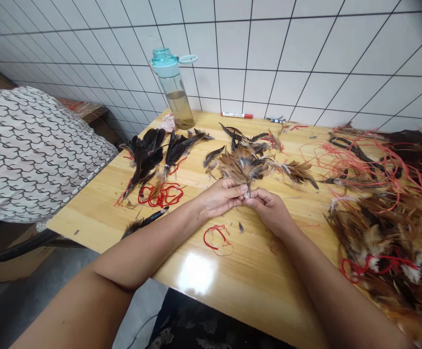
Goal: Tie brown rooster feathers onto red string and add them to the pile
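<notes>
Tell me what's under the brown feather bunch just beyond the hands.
Around the edges of the brown feathers, the wooden tabletop shows, with red string on the far side. The tabletop directly beneath them is covered, so anything lying there cannot be seen.

White square wall tiles (305,58) with thin black grout lines run along the far side and recede toward the left corner, meeting a varnished light-wood table (254,286) whose glossy top throws back a bright patch of glare from a light source overhead. To the left of the table, a white cloth with a black wavy pattern (25,150) bulges over something hidden, with a brown board (83,109) behind it, while a black bar (25,245) and flattened cardboard (10,261) lie low over a grey floor (32,298).
</notes>
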Demonstrator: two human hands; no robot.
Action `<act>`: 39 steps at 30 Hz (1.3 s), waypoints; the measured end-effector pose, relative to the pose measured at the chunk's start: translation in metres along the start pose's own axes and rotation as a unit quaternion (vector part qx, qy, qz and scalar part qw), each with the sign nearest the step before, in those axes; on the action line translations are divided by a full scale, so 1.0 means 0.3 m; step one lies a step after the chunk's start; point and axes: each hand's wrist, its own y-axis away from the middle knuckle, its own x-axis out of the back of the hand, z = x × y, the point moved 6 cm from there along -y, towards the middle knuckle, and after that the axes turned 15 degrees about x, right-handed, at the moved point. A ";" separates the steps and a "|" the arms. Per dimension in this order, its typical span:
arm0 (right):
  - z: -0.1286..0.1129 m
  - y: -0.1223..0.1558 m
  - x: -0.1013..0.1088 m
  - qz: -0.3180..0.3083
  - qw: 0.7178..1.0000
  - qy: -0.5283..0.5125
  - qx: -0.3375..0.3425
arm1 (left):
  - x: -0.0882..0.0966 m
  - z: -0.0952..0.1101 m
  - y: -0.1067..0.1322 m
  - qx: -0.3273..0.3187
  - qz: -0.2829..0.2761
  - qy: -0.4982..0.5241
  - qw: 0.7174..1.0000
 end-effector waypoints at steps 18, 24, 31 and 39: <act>-0.012 -0.005 0.014 0.001 1.000 -0.001 -0.016 | -0.002 0.050 0.026 -0.093 0.067 -0.198 0.973; 0.006 -0.006 0.010 -0.017 0.997 0.072 0.001 | -0.022 0.081 0.041 -0.174 0.146 -0.395 0.890; -0.012 -0.011 0.013 -0.036 0.996 0.072 0.041 | -0.032 0.086 0.038 -0.215 0.142 -0.396 0.881; -0.016 -0.012 0.016 -0.040 0.993 0.084 0.067 | -0.039 0.043 0.021 -0.170 0.079 -0.268 0.945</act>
